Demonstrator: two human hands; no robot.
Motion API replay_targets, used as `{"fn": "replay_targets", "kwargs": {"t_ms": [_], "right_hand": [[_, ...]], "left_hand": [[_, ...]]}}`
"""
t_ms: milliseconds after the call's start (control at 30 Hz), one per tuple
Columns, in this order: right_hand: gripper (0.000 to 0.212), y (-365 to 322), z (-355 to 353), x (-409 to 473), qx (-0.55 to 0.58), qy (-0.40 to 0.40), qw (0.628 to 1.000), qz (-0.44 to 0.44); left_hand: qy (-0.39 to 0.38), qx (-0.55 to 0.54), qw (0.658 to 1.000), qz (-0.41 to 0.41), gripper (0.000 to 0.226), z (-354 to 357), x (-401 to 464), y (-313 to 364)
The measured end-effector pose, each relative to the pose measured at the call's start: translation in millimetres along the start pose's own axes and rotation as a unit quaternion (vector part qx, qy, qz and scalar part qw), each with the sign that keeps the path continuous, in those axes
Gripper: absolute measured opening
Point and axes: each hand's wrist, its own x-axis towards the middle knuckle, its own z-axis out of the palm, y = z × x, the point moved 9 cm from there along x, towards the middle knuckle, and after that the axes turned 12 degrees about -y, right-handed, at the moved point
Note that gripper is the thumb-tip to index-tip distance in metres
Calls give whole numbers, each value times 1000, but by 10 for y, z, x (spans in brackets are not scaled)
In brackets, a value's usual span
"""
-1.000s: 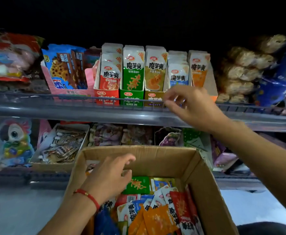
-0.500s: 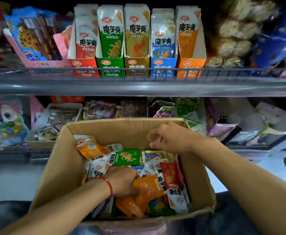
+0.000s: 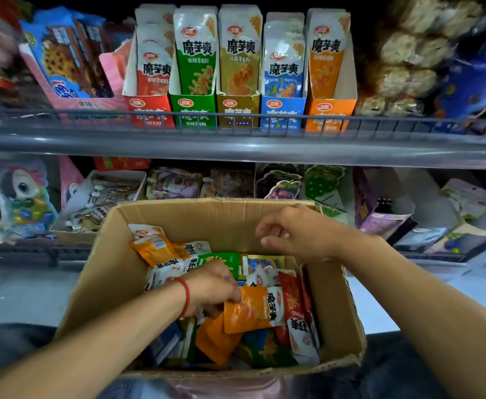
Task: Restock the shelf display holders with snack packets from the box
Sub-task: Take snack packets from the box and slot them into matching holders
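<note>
- Left hand [image 3: 213,286]: deep in the cardboard box [image 3: 97,272], fingers curled onto the near end of an orange packet [image 3: 250,309]; the hold looks like a pinch at the packet's left edge, though the fingertips are partly hidden.
- Orange packet: lies just right of the left hand, long axis running roughly left to right, printed end pointing away from the palm; resting atop other loose packets.
- Right hand [image 3: 296,231]: hovers above the box's far right corner, fingers loosely curled, holding nothing visible.
- Orange display holder [image 3: 329,110]: on the upper shelf, far above and to the right of the left hand; the right hand is the nearer one to it.
- Wire shelf rail [image 3: 236,122]: crosses in front of the holders; a packet likely has to clear it and drop in from above.
- Room: open air between box rim and shelf edge.
</note>
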Motion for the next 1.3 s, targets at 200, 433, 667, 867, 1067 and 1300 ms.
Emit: {"fn": "replay_targets", "kwargs": {"t_ms": [200,433,667,867,1067,1300], "right_hand": [[25,65,-154,-126,67,68,995,9],[41,92,-73,-135,330,84,940,28],[34,-40,-373,-324,315,245,916,28],[44,-76,-313,-269,335,241,910,33],[60,-162,-294,-231,398,192,897,-16],[65,-273,-452,-307,308,234,922,-2]], "left_hand": [[115,-79,986,90,13,-723,-578,46],[72,-322,904,271,31,-854,-1000,293],[52,-187,944,267,60,-690,-983,402],[26,-203,932,298,68,-638,-979,509],[17,-158,930,331,72,-573,-1015,609],[13,-156,925,346,65,-591,-1012,713]]}}
